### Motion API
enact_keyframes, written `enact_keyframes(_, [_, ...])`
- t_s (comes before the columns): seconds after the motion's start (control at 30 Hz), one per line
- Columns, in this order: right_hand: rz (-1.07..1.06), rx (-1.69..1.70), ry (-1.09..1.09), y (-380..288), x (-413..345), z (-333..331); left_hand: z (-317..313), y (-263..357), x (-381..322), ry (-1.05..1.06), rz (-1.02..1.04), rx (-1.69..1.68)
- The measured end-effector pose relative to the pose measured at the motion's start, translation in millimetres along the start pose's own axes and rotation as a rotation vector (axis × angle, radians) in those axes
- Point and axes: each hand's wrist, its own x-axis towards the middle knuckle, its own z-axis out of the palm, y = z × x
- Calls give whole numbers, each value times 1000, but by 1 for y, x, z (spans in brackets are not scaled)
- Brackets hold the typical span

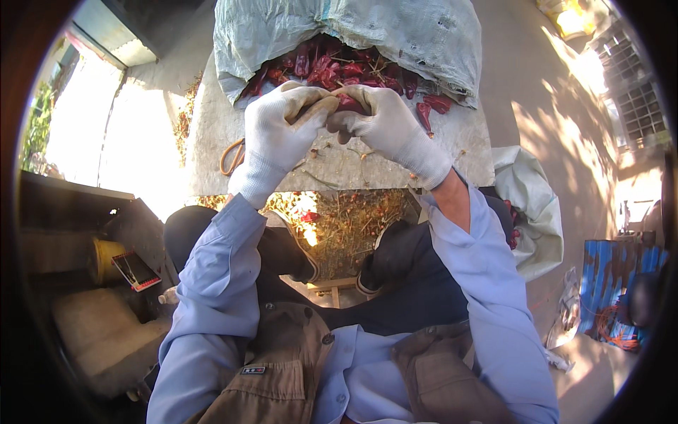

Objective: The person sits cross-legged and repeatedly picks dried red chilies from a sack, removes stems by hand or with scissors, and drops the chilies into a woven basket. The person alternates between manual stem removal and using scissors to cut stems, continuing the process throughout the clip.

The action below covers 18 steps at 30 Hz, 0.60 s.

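Both of my hands wear white knitted gloves with stained fingertips, and they meet over the work surface. Between them is a dried red chili pepper (349, 103). My right hand (389, 124) curls around its body, while the fingers of my left hand (288, 130) pinch at its left end, which they partly cover. Just beyond, a heap of dried red chili peppers (326, 69) spills from the mouth of a white woven sack (349, 21). A few loose peppers (424, 114) lie right of my right hand. An orange-brown looped handle (231, 158) shows beside my left wrist.
The pale board (212, 175) carries scattered stems and bits. Stems and debris (349, 228) cover the ground between my shoes. Another white sack (529, 212) with peppers stands at my right knee. A phone-like device (136, 271) leans by a yellow container (106, 259) at left.
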Motion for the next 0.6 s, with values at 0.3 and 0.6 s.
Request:
enact_keyframes(0.3, [116,97,-155,-2,-7,-5,0,-4,3,-94,-66,-273])
enact_keyframes(0.6, [142,11,-205,-13,-13,0,-5,10,-3,-43,-14,-133])
